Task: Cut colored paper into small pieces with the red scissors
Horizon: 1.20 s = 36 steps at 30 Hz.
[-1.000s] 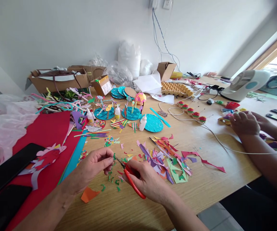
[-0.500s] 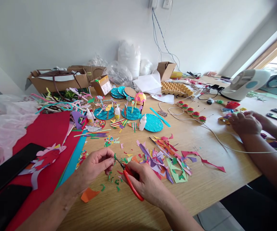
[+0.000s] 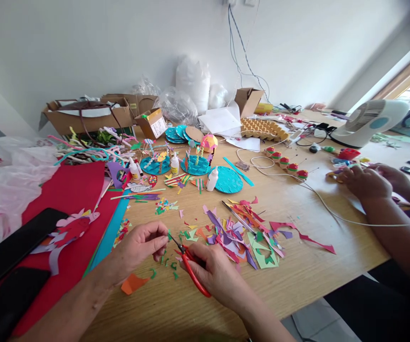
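Observation:
My left hand (image 3: 147, 243) pinches a tiny piece of green paper (image 3: 169, 234) between thumb and fingers. Red-handled scissors (image 3: 195, 275) are gripped by my right hand (image 3: 214, 268), their dark blades pointing up and left at the green piece. Small green clippings (image 3: 174, 266) lie on the table below the blades. An orange paper scrap (image 3: 133, 283) rests near my left wrist. To the right of the scissors spreads a pile of coloured paper scraps (image 3: 231, 237), with a second pair of scissors (image 3: 238, 217) lying across it.
Glue bottles (image 3: 212, 179) and blue discs (image 3: 226, 180) stand beyond the scraps. Red sheets (image 3: 69, 190) with black phones (image 3: 19, 247) lie left. A white cable (image 3: 328, 209) crosses the right side, near another person's hands (image 3: 367, 183). A fan (image 3: 367, 126) stands behind.
The view has shifted slightly. My hands keep nearly the same pose at the green piece, and the other person's hands have moved a little.

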{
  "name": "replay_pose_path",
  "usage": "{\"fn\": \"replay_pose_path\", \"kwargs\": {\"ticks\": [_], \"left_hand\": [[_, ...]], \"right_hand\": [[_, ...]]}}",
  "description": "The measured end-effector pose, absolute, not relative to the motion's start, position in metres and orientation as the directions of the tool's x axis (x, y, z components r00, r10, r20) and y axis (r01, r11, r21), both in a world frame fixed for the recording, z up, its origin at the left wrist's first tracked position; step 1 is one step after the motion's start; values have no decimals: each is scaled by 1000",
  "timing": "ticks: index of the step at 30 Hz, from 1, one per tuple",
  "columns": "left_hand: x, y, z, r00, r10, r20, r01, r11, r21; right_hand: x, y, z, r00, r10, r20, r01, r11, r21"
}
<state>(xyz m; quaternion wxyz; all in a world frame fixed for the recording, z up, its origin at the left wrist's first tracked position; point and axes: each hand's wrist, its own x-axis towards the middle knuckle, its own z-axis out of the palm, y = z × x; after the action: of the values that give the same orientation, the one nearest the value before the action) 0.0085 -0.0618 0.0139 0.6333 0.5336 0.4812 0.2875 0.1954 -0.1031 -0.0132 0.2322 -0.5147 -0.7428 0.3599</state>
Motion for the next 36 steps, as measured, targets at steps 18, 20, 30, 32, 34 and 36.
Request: {"fn": "replay_pose_path", "kwargs": {"ticks": [18,20,30,32,34,36], "left_hand": [[-32,-39,3,250,913,-322,313,238,919],[-42,-32,3,246,925,-289,455,153,877],[-90,-14,-17,253,957,-138,904,-184,386],[-92,-15,-22,253,958,-138,918,-193,347],[-93,-15,-24,258,956,-137,926,-204,319],[-94,-14,-24,263,955,-135,931,-214,295]], "right_hand": [[200,-106,-18,-335,915,-223,835,179,-520],[200,-106,-18,-335,919,-210,830,182,-527],[213,-107,-24,-359,911,-203,785,177,-593],[213,-107,-24,-364,906,-216,800,186,-570],[213,-108,-23,-369,902,-223,807,192,-559],[213,-108,-21,-376,900,-221,804,198,-560]]}}
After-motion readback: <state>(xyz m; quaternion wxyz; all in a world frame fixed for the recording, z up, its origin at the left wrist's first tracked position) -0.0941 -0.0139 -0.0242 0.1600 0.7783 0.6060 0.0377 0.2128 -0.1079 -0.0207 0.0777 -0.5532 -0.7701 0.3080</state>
